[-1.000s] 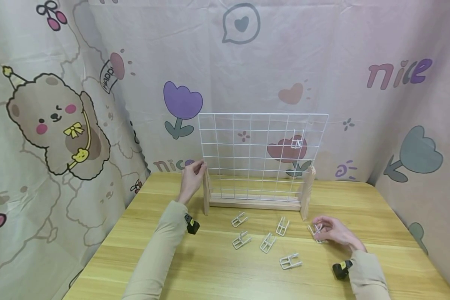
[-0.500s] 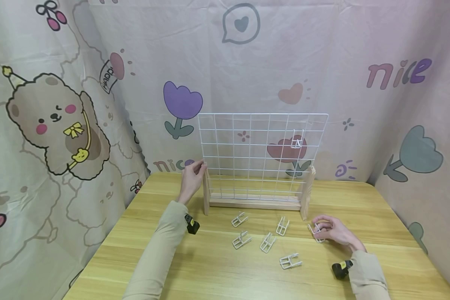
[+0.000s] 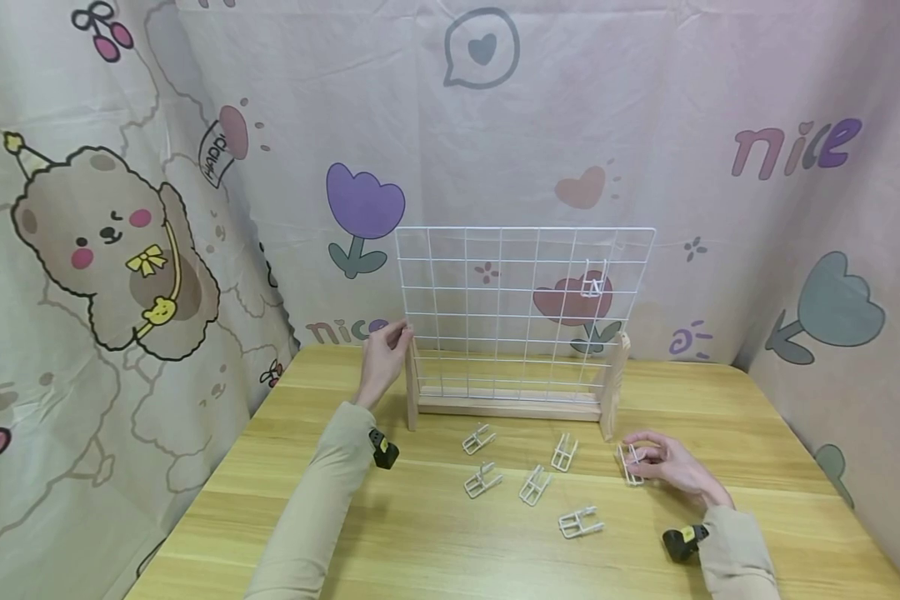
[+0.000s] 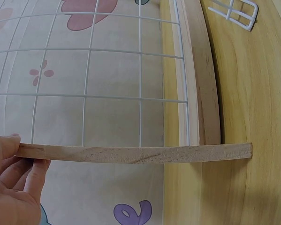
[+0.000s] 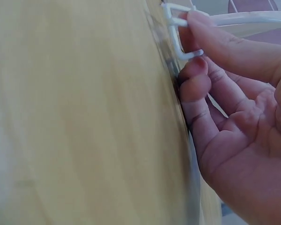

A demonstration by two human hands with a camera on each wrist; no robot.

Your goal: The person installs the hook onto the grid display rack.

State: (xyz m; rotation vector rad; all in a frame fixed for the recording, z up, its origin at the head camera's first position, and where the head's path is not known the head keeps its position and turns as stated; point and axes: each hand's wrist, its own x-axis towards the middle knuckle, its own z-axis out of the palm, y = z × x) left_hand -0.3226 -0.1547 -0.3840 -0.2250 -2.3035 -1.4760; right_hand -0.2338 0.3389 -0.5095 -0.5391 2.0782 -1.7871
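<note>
My left hand (image 3: 381, 360) pinches the top of the left wooden upright (image 4: 131, 154), thumb on one face and fingers on the other. That upright belongs to a stand holding a white wire grid (image 3: 525, 227). One white wire hook (image 3: 592, 292) hangs on the grid at upper right. Low over the table at right, my right hand (image 3: 677, 467) pinches another white wire hook (image 5: 173, 37) between thumb and fingers. Its frame faces left in the head view, partly covered by the fingertips. In the right wrist view, the curled lower fingers lie right at the wooden surface.
Several loose wire hooks lie before the stand, among them a front one (image 3: 581, 522), a left one (image 3: 483, 481) and one near the base (image 3: 565, 452). A wooden table (image 3: 420, 550) bears everything. A printed curtain (image 3: 307, 100) hangs behind and beside it.
The hook in my right hand has turned slightly and now shows more of its frame beside the fingers. My left hand keeps its place on the upright.
</note>
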